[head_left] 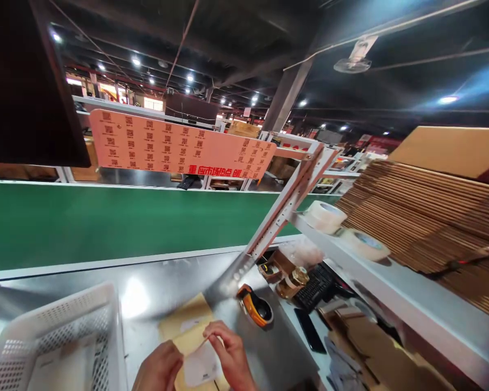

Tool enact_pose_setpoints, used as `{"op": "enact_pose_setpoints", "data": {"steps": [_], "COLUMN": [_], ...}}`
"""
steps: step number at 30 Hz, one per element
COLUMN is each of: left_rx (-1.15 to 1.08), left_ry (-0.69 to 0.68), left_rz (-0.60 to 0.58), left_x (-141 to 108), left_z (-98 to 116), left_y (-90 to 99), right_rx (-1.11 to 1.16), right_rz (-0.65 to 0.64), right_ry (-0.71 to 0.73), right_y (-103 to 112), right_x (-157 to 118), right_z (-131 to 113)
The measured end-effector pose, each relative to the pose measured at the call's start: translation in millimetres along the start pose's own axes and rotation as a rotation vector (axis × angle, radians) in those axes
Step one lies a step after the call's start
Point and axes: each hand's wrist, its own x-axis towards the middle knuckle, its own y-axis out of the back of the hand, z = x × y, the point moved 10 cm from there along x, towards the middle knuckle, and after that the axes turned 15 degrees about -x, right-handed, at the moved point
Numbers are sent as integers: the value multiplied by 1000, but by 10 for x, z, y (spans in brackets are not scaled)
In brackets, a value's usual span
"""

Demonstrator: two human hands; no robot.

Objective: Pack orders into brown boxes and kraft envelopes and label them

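Observation:
A yellow paper envelope [189,338] lies on the metal bench below my hands, with a second yellow piece [201,308] just beyond it. Over the near part is a flat white piece [201,366] with small dark print; I cannot tell whether it is a label or a packet. My left hand [160,366] is closed at the envelope's left edge, its fingertips partly hidden. Thumb and finger of my right hand [230,353] pinch the right side, near the white piece's top edge. Right of that hand sits an orange-and-black tape dispenser [256,307].
To the left stands a white perforated basket [116,326] with flat white items inside. Tape rolls [325,216] and stacked cardboard [424,217] occupy the right shelf [432,304]. Beneath are a keyboard [318,285] and black phone [310,331]. A pink code board [179,144] hangs ahead; a monitor [28,87] is upper left.

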Motion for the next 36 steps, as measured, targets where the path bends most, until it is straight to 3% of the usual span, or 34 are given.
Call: {"op": "enact_pose_setpoints", "data": {"steps": [2, 5, 11, 16, 22, 25, 27, 30, 34, 36], "left_rx": [-128, -170, -260, -378, -339, -366, -439, -520, -429, -362], "left_ry": [128, 310, 419, 438, 411, 491, 572, 600, 465, 402], "left_rz": [-117, -69, -39, -40, -83, 46, 177, 304, 263, 210], "left_x": [73, 113, 121, 44, -60, -184, -307, -419, -331, -263], "left_z": [-174, -336, -275, -293, -217, -348, -469, -504, -239, -89], "left_y": [-101, -2, 158, 195, 169, 301, 407, 503, 508, 468], "right_rx": [-12, 28, 162, 65, 178, 167, 136, -5, -365, -450], "right_rz": [59, 154, -56, -42, -278, -172, -90, -123, -105, -143], "right_ry": [-23, -153, -353, -246, -222, -222, -172, -43, 287, 524], "right_y": [-34, -145, -730, -624, -590, -386, -220, -90, -21, -185], "right_x": [-13, -116, -268, -4, 280, 344, 352, 326, 262, 167], "right_z": [78, 283, 316, 104, 43, 158, 206, 157, -283, -620]}}
